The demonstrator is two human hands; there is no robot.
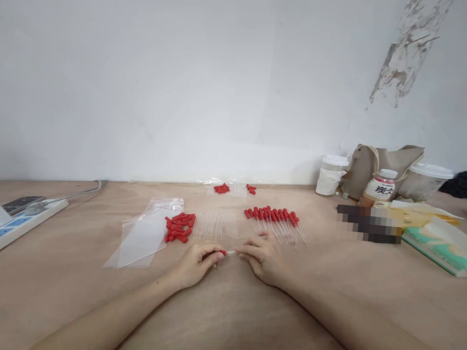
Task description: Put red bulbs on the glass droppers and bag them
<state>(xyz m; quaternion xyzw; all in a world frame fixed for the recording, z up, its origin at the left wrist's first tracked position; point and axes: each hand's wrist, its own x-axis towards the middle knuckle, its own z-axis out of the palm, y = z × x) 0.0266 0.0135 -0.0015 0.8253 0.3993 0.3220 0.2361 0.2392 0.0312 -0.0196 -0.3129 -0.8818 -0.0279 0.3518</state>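
Observation:
My left hand [200, 261] is closed in a pinch on a red rubber bulb [223, 253]. A thin clear dropper tube [231, 252] runs from the bulb to my right hand [264, 258], whose fingertips are closed on it. How deep the tube sits in the bulb is too small to tell. Beyond my left hand lie a pile of loose red bulbs [179, 228] and a row of bare clear tubes [214, 226]. Past my right hand, several droppers with red bulbs on their tubes [274, 216] lie side by side, bulbs toward the wall.
Clear plastic bags [140, 243] lie left of the bulbs. More bulbs [222, 188] rest in plastic near the wall. A power strip [17, 231] stands far left. Right are a lidded cup [332, 176], a bottle [381, 186], a bag [362, 165] and a tissue pack [445, 247].

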